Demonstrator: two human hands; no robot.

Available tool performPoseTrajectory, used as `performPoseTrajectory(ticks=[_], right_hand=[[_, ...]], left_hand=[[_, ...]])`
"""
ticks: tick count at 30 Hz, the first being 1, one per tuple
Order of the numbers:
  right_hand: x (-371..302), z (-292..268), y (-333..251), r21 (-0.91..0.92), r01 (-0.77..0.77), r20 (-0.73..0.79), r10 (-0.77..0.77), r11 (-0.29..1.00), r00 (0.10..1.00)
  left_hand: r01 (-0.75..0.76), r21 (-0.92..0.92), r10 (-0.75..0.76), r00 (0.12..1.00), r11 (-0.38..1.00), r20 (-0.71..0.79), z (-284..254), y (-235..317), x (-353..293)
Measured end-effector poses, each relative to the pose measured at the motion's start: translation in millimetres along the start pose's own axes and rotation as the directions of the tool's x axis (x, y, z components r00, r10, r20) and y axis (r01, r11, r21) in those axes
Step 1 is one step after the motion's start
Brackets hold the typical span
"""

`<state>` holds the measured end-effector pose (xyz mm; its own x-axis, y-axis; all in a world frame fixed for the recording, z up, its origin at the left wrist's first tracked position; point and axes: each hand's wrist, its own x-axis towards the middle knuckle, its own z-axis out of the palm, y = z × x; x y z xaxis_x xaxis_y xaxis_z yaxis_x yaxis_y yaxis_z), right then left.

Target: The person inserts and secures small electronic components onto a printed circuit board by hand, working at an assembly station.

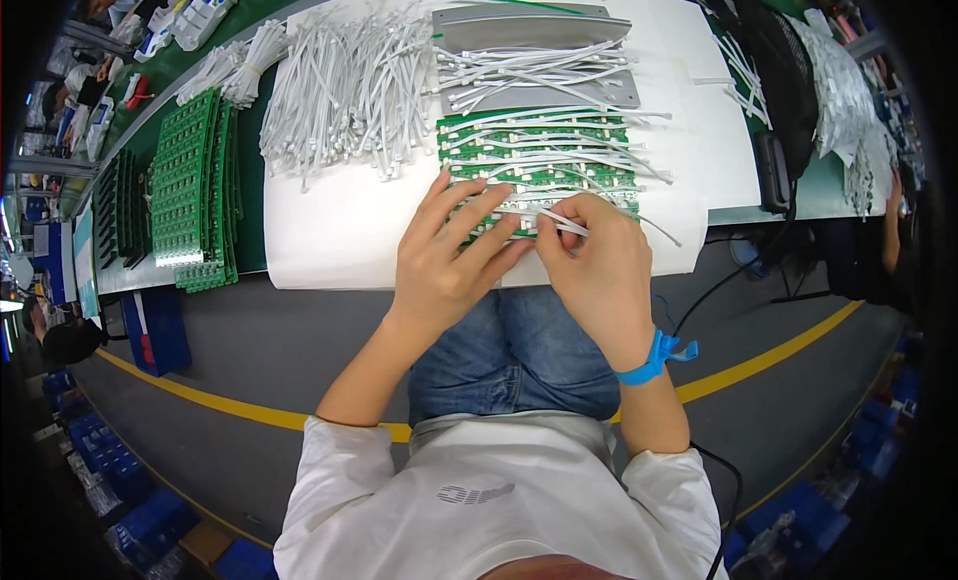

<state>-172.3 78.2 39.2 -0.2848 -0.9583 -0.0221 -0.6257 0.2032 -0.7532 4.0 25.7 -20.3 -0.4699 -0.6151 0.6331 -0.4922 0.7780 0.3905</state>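
Observation:
A green circuit board panel (579, 171) lies in front of me, with several white cables running across it in rows. My left hand (449, 251) rests at the panel's near left part, fingers spread and fingertips touching the board and the cable ends. At the near right part, my right hand (604, 261) pinches a white cable (564, 221) between thumb and fingers, close to the left fingertips. Its connector end is partly hidden by my fingers. Beyond the panel, a grey metal plate (534, 26) bears a loose bunch of white cables (539, 69).
A large heap of white cables (349, 91) lies on the white sheet (329, 251) at left. Green boards stand in a stack (190, 191) farther left. A black bag (773, 81) lies at right. A blue wrist strap (654, 360) with a cord circles my right wrist.

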Motion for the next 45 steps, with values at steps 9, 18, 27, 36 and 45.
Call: performPoseTrajectory(ticks=[9,18,27,36,45], right_hand=[[-10,8,-4,0.03,-0.069,-0.09,0.071,0.997,0.993],[-12,14,1,0.1,-0.051,-0.135,0.064,0.994,0.989],[-12,18,-2,-0.127,0.1,-0.111,-0.114,0.987,0.987],[-1,4,-1,-0.047,0.098,0.053,-0.095,0.994,0.994],[12,-25,16,0.024,0.392,-0.065,-0.39,0.919,0.918]], left_hand=[[-0.002,-0.02,0.002,1.0,1.0,-0.019,4,1,-1],[-0.036,-0.09,0.029,0.997,0.995,-0.07,4,-3,-3],[-0.033,-0.074,0.032,0.999,0.997,-0.012,1,-2,-2],[-0.037,-0.105,0.038,0.999,0.994,0.008,-1,-5,-2],[0.031,-0.11,-0.023,0.997,0.993,0.068,-10,3,5]])
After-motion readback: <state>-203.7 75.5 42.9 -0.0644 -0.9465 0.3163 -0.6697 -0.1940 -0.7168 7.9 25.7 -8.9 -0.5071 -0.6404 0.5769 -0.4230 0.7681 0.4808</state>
